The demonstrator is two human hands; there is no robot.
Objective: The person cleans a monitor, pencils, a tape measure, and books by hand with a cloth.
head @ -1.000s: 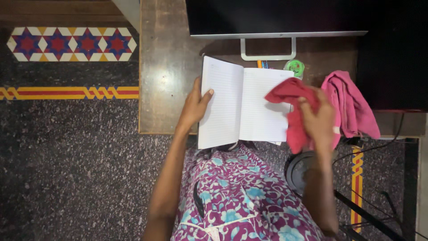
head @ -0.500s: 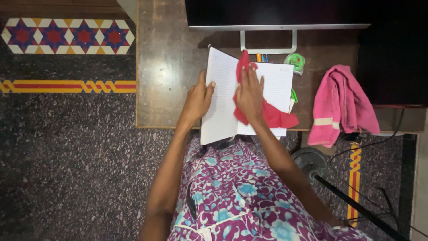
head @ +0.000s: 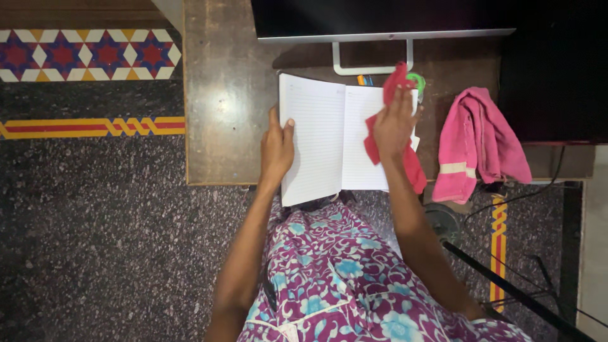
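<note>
An open lined notebook (head: pixel 329 139) lies on the dark wooden desk (head: pixel 228 107), its lower edge hanging over the front. My left hand (head: pixel 277 150) grips the notebook's left edge, thumb on the page. My right hand (head: pixel 394 123) lies flat on a red cloth (head: pixel 411 166), pressing it against the right page near its outer edge. The cloth sticks out above my fingers and trails below my wrist.
A monitor (head: pixel 380 19) on a white stand (head: pixel 370 63) is at the desk's back. A pink towel (head: pixel 478 142) hangs over the desk's right front edge. A green round thing (head: pixel 417 80) and pens (head: pixel 362 80) lie behind the notebook. Cables and a black stand are at lower right.
My right hand brought the red cloth onto the notebook near the spine, then slid it to the right across the right page. My left hand kept its hold on the left edge.
</note>
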